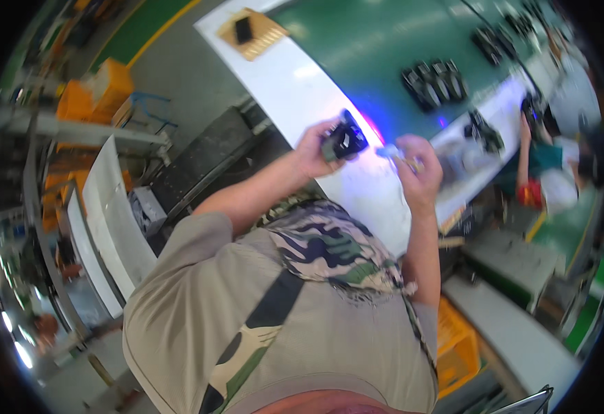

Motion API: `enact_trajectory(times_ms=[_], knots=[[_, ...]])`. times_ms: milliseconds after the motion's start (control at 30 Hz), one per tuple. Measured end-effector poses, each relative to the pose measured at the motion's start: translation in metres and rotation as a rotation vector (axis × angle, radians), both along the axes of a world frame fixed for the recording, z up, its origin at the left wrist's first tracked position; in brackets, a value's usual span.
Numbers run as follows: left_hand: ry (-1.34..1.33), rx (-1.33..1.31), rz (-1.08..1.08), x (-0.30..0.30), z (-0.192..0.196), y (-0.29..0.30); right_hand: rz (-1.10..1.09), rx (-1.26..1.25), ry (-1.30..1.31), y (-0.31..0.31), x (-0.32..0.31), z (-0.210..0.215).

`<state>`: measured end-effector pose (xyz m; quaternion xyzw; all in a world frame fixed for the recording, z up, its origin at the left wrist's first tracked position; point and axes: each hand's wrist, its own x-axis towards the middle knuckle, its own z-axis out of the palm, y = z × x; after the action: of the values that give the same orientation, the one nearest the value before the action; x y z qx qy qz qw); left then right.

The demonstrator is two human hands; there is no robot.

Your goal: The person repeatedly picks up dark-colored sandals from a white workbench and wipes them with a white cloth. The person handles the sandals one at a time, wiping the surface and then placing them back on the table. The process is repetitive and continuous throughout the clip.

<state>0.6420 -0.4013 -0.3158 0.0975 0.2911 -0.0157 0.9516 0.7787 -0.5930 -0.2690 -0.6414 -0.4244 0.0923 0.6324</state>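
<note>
My left hand is closed around a glossy black part, held above the white table strip. The part looks like a moulded housing, but its exact kind is unclear. To its right, my right hand pinches a small pale-blue piece, too blurred to name. A yellowish bit shows at those fingers. The pale piece points at the black part, with a gap between them. Blue and pink light glows just beyond both hands.
Several black parts lie on the green surface ahead. A dark object rests on a cardboard piece at the table's far left end. At the right, a co-worker handles another black part. Orange crates stand left.
</note>
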Motion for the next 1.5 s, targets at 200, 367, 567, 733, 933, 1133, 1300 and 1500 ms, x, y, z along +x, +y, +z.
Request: enact_trajectory(times_ms=[200, 367, 567, 733, 933, 1133, 1300, 1500], knots=[[-0.429, -0.011, 0.137, -0.040, 0.031, 0.045, -0.010, 0.142, 0.268, 0.019, 0.007, -0.024], [-0.413, 0.258, 0.425, -0.123, 0.074, 0.113, 0.150, 0.192, 0.470, 0.086, -0.015, -0.029], [-0.224, 0.958, 0.699, -0.243, 0.198, 0.196, 0.362, 0.151, 0.555, 0.165, -0.043, -0.051], [0.214, 1.470, 0.942, -0.372, 0.319, 0.284, 0.434, 0.114, 0.564, 0.218, -0.082, -0.048], [1.301, 1.640, 1.133, -0.497, 0.459, 0.293, 0.501, 0.086, 0.623, 0.238, -0.091, -0.052], [1.338, 1.691, 0.747, -0.655, 0.416, 0.369, 0.360, 0.057, 0.580, 0.215, -0.079, -0.045], [2.480, 1.628, -0.397, -0.656, 0.416, 0.389, 0.277, -0.015, 0.565, 0.181, -0.066, -0.036], [1.463, 2.240, -0.058, -0.453, 0.327, 0.499, 0.074, 0.054, 0.555, 0.105, -0.048, -0.045]])
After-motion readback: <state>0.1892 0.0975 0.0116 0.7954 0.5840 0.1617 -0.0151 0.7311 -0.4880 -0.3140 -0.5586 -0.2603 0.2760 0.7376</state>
